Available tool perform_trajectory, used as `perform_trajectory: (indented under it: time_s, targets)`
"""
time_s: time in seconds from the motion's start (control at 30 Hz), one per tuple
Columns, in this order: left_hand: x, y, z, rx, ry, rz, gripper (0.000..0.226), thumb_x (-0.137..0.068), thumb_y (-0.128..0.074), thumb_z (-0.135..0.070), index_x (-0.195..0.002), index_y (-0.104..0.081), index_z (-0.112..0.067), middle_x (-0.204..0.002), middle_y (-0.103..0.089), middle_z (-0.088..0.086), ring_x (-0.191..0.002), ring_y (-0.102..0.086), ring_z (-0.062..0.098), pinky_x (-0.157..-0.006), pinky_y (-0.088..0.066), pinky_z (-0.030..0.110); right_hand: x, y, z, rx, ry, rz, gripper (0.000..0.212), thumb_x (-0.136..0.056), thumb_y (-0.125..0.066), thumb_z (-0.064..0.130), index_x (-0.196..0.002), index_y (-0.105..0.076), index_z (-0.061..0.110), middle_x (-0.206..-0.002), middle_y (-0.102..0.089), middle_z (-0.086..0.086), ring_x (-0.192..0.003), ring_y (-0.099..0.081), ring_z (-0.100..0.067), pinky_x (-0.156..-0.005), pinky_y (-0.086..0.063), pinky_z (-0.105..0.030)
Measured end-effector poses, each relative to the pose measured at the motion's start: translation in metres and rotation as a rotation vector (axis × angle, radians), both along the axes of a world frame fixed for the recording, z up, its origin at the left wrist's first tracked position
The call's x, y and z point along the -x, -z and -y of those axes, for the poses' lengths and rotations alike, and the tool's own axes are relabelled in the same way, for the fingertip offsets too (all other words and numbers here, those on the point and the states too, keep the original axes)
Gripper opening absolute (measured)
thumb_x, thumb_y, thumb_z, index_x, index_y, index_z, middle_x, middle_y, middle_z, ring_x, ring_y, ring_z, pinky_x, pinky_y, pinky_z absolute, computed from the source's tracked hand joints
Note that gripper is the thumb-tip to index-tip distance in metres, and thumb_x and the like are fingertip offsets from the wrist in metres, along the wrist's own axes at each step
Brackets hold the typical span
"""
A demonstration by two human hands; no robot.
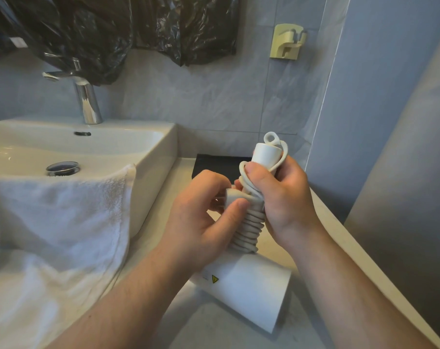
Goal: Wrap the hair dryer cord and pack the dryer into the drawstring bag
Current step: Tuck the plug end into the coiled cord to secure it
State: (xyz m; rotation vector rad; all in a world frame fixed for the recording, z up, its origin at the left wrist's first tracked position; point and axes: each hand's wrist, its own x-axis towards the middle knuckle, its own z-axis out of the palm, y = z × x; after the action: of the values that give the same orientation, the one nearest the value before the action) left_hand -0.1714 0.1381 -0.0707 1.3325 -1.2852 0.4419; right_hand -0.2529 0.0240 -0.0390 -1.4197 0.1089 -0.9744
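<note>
At lower centre, the hair dryer (241, 285) stood barrel-down by the tabletop (335, 222), with its cord (249, 227) coiled tightly round the handle (265, 152). The right hand (282, 195) clasped the handle and the last loops; the left hand (201, 215) pinched the plug (235, 195). Best to tuck the plug under a taut loop without slackening.

Narrow tabletop (214, 333) strip only: raised sink (161, 157) wall and draped towel (62, 217) close off the left, grey wall panel (390, 185) hems the right edge. Midway, hair dryer (246, 285) barrel spans most of the strip; dark flat object (219, 165) blocks the back corner. Free passage above the strip and toward the near edge.
</note>
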Motion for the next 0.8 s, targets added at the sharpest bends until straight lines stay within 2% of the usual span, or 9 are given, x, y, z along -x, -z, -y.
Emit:
perform_trajectory:
  time_s: [0.13, 0.23, 0.3, 0.37, 0.47, 0.57, 0.67, 0.7, 0.8]
  targets:
    - [-0.002, 0.002, 0.004, -0.033, 0.037, -0.123, 0.029, -0.081, -0.059, -0.037, -0.075, -0.052, -0.010, -0.070, -0.048, -0.008, -0.065, -0.050, 0.010, -0.061, -0.047, 0.021, 0.001, 0.000, 0.008, -0.038, 0.065, -0.009, 0.015, -0.073, -0.068, 0.016, -0.082, -0.063, 0.005, -0.071, -0.066, -0.008, -0.070, -0.069, -0.031, -0.070, -0.060, -0.051]
    - [-0.004, 0.004, 0.005, -0.053, 0.083, -0.267, 0.032, -0.079, -0.061, -0.037, -0.073, -0.054, -0.006, -0.069, -0.050, 0.010, -0.069, -0.055, 0.036, -0.066, -0.054, 0.054, 0.003, -0.001, 0.016, -0.070, 0.093, -0.033, 0.031, -0.066, -0.071, 0.020, -0.090, -0.064, 0.001, -0.085, -0.069, -0.018, -0.082, -0.067, -0.040, -0.081, -0.054, -0.060]
    - [-0.004, 0.005, 0.006, -0.082, 0.105, -0.327, 0.032, -0.077, -0.061, -0.039, -0.072, -0.055, -0.009, -0.067, -0.050, 0.006, -0.069, -0.054, 0.037, -0.069, -0.054, 0.060, 0.006, -0.003, 0.019, -0.090, 0.080, -0.021, 0.025, -0.068, -0.069, 0.015, -0.090, -0.063, 0.004, -0.080, -0.068, -0.014, -0.078, -0.066, -0.035, -0.081, -0.053, -0.060]
    - [-0.004, 0.006, 0.007, -0.130, 0.104, -0.346, 0.034, -0.074, -0.059, -0.044, -0.070, -0.056, -0.011, -0.062, -0.049, -0.008, -0.063, -0.051, 0.021, -0.064, -0.055, 0.044, 0.010, -0.005, 0.022, -0.127, 0.057, 0.012, 0.023, -0.076, -0.066, 0.006, -0.098, -0.059, 0.007, -0.066, -0.067, -0.004, -0.070, -0.066, -0.026, -0.083, -0.054, -0.060]
    - [-0.003, 0.008, 0.010, -0.190, 0.110, -0.365, 0.045, -0.069, -0.055, -0.050, -0.070, -0.056, -0.005, -0.058, -0.046, -0.008, -0.055, -0.042, 0.006, -0.050, -0.036, 0.017, 0.008, -0.004, 0.025, -0.171, 0.048, 0.020, 0.028, -0.081, -0.063, 0.000, -0.107, -0.056, 0.008, -0.060, -0.064, 0.003, -0.062, -0.064, -0.018, -0.084, -0.054, -0.059]
    - [-0.001, 0.010, 0.010, -0.200, 0.066, -0.329, 0.040, -0.069, -0.053, -0.047, -0.071, -0.054, -0.007, -0.061, -0.049, 0.005, -0.058, -0.044, 0.010, -0.052, -0.036, 0.019, 0.006, -0.001, 0.025, -0.248, -0.090, 0.010, 0.034, -0.075, -0.068, 0.006, -0.105, -0.054, 0.011, -0.068, -0.063, -0.004, -0.064, -0.059, -0.021, -0.074, -0.055, -0.049]
    - [0.000, 0.012, 0.009, -0.172, 0.032, -0.305, 0.016, -0.073, -0.054, -0.037, -0.074, -0.052, -0.021, -0.065, -0.051, 0.001, -0.063, -0.051, 0.026, -0.056, -0.044, 0.034, 0.006, 0.003, 0.022, -0.219, -0.217, -0.071, 0.030, -0.072, -0.069, 0.012, -0.099, -0.056, 0.013, -0.073, -0.067, -0.011, -0.067, -0.059, -0.026, -0.068, -0.050, -0.039]
    - [0.000, 0.013, 0.008, -0.164, 0.041, -0.291, 0.005, -0.075, -0.055, -0.031, -0.077, -0.054, -0.026, -0.067, -0.052, -0.001, -0.065, -0.052, 0.024, -0.058, -0.045, 0.035, 0.007, 0.004, 0.021, -0.194, -0.237, -0.094, 0.023, -0.072, -0.069, 0.014, -0.093, -0.059, 0.014, -0.073, -0.068, -0.011, -0.068, -0.060, -0.026, -0.068, -0.050, -0.038]
    - [-0.001, 0.013, 0.007, -0.157, 0.034, -0.147, 0.008, -0.078, -0.055, -0.028, -0.077, -0.057, -0.035, -0.072, -0.057, -0.005, -0.066, -0.051, 0.008, -0.058, -0.042, 0.023, 0.006, 0.008, 0.022, -0.181, -0.286, -0.124, 0.011, -0.074, -0.071, 0.020, -0.080, -0.061, 0.018, -0.075, -0.068, -0.011, -0.070, -0.062, -0.026, -0.071, -0.051, -0.038]
